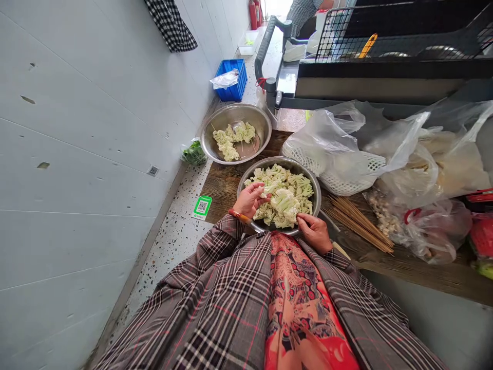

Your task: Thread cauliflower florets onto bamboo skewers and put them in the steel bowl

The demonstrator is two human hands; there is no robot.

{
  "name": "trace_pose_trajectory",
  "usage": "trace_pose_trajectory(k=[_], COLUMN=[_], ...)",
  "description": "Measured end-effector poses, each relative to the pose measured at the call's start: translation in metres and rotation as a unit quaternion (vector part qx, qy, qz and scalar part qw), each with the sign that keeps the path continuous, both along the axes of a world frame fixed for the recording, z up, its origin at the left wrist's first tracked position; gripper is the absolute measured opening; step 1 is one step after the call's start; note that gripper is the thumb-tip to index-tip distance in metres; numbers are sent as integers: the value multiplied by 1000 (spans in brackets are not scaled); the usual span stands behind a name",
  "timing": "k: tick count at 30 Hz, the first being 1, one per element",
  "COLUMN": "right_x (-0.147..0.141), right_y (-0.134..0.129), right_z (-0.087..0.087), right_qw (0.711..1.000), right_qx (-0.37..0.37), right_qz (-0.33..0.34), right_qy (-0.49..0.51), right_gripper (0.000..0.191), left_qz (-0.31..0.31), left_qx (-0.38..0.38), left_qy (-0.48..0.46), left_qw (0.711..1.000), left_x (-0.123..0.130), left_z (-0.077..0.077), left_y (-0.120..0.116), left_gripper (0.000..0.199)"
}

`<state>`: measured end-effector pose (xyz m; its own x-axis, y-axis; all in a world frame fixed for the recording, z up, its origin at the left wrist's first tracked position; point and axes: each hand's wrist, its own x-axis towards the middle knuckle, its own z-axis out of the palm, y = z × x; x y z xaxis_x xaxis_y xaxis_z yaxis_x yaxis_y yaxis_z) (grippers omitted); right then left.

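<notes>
Over a steel bowl (318,198) heaped with cauliflower florets (304,185), both hands work close together. My left hand (249,200) has its thumb and fingers closed on a pale green floret (269,187) at the bowl's left side. At the lower right rim, my right hand (315,232) pinches the end of a larger cauliflower cluster (285,201); whether a stick runs through it is hidden. Thin bamboo skewers (360,223) lie in a bundle right of the bowl. Behind, a wider steel basin (262,115) holds several skewered cauliflower pieces (227,144).
Plastic bags (327,133) with white net-like baskets crowd the right side. A blue crate (233,85) stands beyond the basin, near the white wall (96,154). A green QR card (202,206) lies at left. Another person's sleeve (302,18) shows at the back.
</notes>
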<state>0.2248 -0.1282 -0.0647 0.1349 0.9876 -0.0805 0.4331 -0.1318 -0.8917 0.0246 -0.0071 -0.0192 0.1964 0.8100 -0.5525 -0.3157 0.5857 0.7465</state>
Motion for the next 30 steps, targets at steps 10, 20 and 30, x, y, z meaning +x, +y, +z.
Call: trace_pose_trajectory(k=[10, 20, 30], right_x=[3, 5, 6], right_y=[-1, 0, 0], right_z=[-3, -1, -4], right_qw=[1000, 1000, 999], right_qx=[12, 12, 24], right_qz=[12, 8, 4], right_qy=[-14, -23, -24], right_gripper=[35, 35, 33], left_qz=[21, 0, 9], left_qx=[55, 127, 121], left_qy=[68, 95, 92], left_qw=[996, 987, 988], left_x=[7, 16, 15], left_z=[-3, -6, -6], left_y=[-3, -9, -8], left_gripper=[39, 37, 36])
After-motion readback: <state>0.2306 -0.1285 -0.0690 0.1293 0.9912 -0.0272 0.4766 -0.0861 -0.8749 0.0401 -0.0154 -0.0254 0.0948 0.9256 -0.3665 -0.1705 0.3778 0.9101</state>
